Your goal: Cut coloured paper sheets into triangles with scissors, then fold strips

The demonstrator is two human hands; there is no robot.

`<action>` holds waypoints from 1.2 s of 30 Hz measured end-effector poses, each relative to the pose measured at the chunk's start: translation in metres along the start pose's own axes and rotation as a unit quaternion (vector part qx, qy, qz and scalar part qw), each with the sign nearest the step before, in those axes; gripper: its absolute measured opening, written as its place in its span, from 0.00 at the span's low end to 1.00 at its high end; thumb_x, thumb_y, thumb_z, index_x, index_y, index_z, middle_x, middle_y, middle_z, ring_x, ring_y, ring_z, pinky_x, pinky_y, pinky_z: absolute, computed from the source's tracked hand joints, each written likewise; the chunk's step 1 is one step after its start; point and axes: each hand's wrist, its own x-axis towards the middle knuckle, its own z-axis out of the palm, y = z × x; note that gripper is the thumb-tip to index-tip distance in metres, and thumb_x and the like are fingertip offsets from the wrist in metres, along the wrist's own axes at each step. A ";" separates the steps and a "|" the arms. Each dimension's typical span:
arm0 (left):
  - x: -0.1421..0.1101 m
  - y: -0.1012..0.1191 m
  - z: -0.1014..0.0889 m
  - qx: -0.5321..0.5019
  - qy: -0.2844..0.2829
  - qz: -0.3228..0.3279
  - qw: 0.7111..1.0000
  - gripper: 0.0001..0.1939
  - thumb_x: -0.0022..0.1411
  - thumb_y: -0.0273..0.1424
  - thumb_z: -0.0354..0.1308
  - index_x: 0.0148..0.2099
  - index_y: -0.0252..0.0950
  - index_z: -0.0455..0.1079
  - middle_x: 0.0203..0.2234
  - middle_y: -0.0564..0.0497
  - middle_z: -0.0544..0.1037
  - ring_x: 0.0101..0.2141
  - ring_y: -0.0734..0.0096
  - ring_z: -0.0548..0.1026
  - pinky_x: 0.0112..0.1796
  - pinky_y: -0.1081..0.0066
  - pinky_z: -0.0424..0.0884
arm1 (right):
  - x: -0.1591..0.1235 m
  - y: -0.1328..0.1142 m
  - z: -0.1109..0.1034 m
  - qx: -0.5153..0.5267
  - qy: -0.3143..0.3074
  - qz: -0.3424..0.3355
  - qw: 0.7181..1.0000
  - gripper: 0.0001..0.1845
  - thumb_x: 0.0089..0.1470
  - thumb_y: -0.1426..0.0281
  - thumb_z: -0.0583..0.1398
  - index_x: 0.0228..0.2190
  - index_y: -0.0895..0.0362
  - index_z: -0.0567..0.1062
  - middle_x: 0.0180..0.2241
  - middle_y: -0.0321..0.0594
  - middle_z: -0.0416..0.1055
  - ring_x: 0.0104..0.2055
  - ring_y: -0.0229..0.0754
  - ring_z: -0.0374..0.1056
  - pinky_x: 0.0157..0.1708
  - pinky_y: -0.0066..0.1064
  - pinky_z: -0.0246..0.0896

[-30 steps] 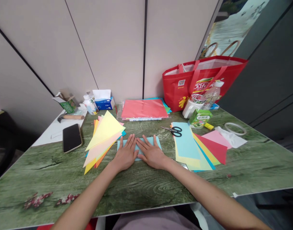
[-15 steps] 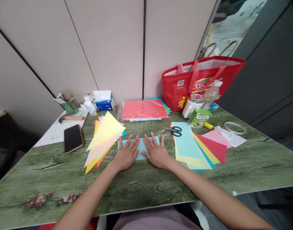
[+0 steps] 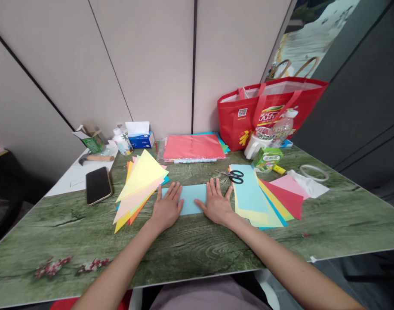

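Observation:
A light blue sheet of paper (image 3: 193,199), oblong in outline, lies flat on the table between my hands. My left hand (image 3: 167,207) rests palm down over its left end, fingers stretched out. Over the right end lies my right hand (image 3: 218,202), also palm down, with the thumb spread toward the middle of the sheet. Both palms hide the sheet's ends. Left of my left hand fans a pile of colored paper (image 3: 142,176), pale yellow on top. To the right, black-handled scissors (image 3: 235,176) lie partly on another fan of colored sheets (image 3: 251,189).
A phone (image 3: 98,185) and a hammer (image 3: 96,158) lie at the left. At the back stand a tissue box (image 3: 141,140), a packet of red paper (image 3: 194,147) and a red bag (image 3: 235,125). A green carton (image 3: 267,160) and a tape roll (image 3: 314,172) are at the right.
My hands were together at the middle of the blue sheet. They have slid apart, mainly the right hand moving rightward, baring the sheet's middle. Both stay flat.

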 end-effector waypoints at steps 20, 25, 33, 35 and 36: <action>-0.017 -0.023 0.006 0.029 0.031 -0.134 0.990 0.28 0.64 0.36 0.37 0.59 0.22 0.55 0.59 0.32 0.57 0.60 0.53 0.53 0.57 0.48 0.45 | -0.001 -0.003 0.002 0.021 0.025 0.052 0.998 0.50 0.52 0.45 0.43 0.60 0.74 0.42 0.64 0.59 0.30 0.65 0.57 0.23 0.55 0.59 0.16; -0.012 -0.023 -0.001 -0.002 0.041 -0.058 0.997 0.23 0.63 0.29 0.40 0.59 0.32 0.57 0.58 0.38 0.62 0.59 0.54 0.56 0.56 0.42 0.43 | -0.004 0.003 -0.001 0.020 0.044 0.035 0.998 0.39 0.58 0.55 0.45 0.59 0.74 0.49 0.63 0.61 0.40 0.64 0.58 0.33 0.57 0.56 0.27; 0.008 -0.004 -0.010 -0.075 0.052 0.023 0.996 0.19 0.64 0.34 0.44 0.54 0.32 0.63 0.44 0.42 0.75 0.46 0.62 0.72 0.48 0.60 0.66 | 0.009 0.051 -0.040 -0.008 0.110 -0.018 0.994 0.18 0.60 0.68 0.47 0.37 0.58 0.75 0.44 0.45 0.72 0.50 0.44 0.63 0.48 0.30 0.55; 0.010 -0.003 -0.006 -0.090 0.051 0.032 0.994 0.20 0.64 0.34 0.44 0.55 0.31 0.61 0.47 0.40 0.73 0.48 0.61 0.71 0.47 0.61 0.68 | 0.020 0.069 -0.044 -0.029 0.134 -0.006 0.990 0.16 0.59 0.73 0.49 0.42 0.60 0.73 0.48 0.48 0.69 0.53 0.45 0.59 0.50 0.31 0.52; 0.010 -0.003 -0.004 -0.096 0.050 0.038 0.993 0.21 0.64 0.34 0.45 0.56 0.31 0.60 0.49 0.39 0.71 0.50 0.60 0.69 0.48 0.59 0.67 | 0.025 0.077 -0.045 -0.041 0.144 0.005 0.989 0.17 0.58 0.75 0.49 0.46 0.62 0.71 0.50 0.51 0.67 0.54 0.49 0.58 0.50 0.35 0.51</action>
